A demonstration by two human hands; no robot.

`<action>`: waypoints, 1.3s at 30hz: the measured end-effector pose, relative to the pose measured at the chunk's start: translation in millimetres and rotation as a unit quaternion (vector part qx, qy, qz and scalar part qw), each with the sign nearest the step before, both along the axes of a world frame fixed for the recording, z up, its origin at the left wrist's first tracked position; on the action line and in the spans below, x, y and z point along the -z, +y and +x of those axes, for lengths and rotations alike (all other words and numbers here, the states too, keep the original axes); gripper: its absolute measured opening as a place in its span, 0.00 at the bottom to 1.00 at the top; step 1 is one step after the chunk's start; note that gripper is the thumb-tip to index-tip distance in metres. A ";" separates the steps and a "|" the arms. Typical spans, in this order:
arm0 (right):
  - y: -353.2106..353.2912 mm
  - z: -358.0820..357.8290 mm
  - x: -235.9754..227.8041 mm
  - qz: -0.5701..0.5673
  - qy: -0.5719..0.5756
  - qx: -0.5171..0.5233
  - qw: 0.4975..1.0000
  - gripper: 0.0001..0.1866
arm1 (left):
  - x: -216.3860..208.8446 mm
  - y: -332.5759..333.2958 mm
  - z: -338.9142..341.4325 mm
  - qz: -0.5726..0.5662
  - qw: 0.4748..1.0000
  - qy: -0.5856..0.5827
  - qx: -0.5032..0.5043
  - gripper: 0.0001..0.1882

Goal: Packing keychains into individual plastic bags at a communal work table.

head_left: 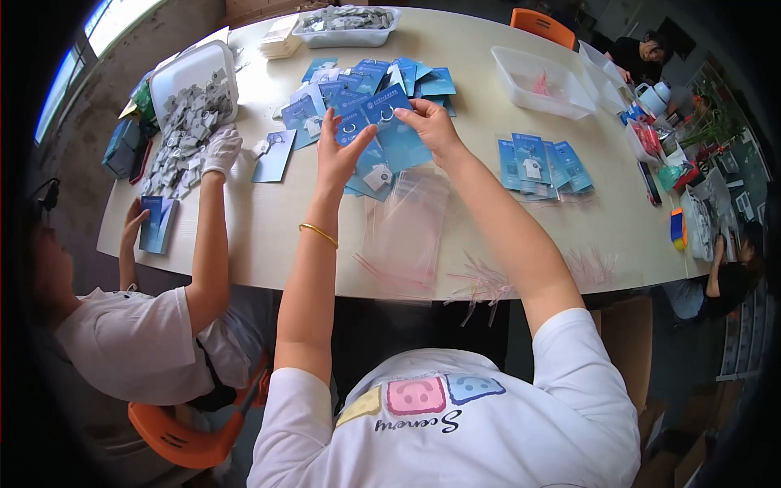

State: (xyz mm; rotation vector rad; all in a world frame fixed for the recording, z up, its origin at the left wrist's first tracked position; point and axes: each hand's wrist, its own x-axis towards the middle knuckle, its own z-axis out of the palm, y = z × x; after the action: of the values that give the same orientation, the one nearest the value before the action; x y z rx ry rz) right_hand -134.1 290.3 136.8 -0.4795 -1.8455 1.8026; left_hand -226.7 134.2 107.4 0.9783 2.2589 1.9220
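My left hand (340, 159), with a gold bangle on its wrist, has its thumb and fingers around the edges of a blue backing card with a metal ring at its top and a small white square tag (377, 176) hanging low on it. My right hand (431, 128) pinches the upper edge of a second blue backing card (407, 149), which carries a metal ring too. The two cards overlap. Behind them lies a heap of blue cards (370, 77) with rings. Flat clear plastic bags (407, 228) lie just below my hands.
A co-worker's gloved hand (221, 150) reaches among grey-white tags (191, 122) spilling from a white tub (230, 65); their other hand holds a card stack (157, 225). Bagged cards (541, 167), a clear tray (541, 102) and pink-tinged plastic strips (484, 281) lie to the right.
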 end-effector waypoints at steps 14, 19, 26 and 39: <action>-56.6 136.9 -22.8 0.137 0.005 0.027 0.990 0.23 | -70.6 -12.5 104.6 0.078 0.928 -0.238 0.277 0.14; -33.0 178.3 -21.0 0.098 0.047 0.073 0.991 0.18 | -1.4 -53.9 90.4 -0.402 0.866 0.295 0.042 0.23; -28.7 194.1 0.7 0.067 -0.035 0.057 0.995 0.15 | -2.6 -58.7 80.1 -0.383 0.908 0.035 0.165 0.12; -68.1 220.2 -10.6 -0.055 -0.002 0.050 0.997 0.14 | -43.6 -74.7 78.0 0.118 0.908 -0.358 0.182 0.10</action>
State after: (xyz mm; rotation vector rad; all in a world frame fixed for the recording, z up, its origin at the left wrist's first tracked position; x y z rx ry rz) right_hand 86.1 222.2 147.4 -0.6056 -1.7008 1.8423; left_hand -148.8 59.6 151.0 0.5125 1.3620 1.9618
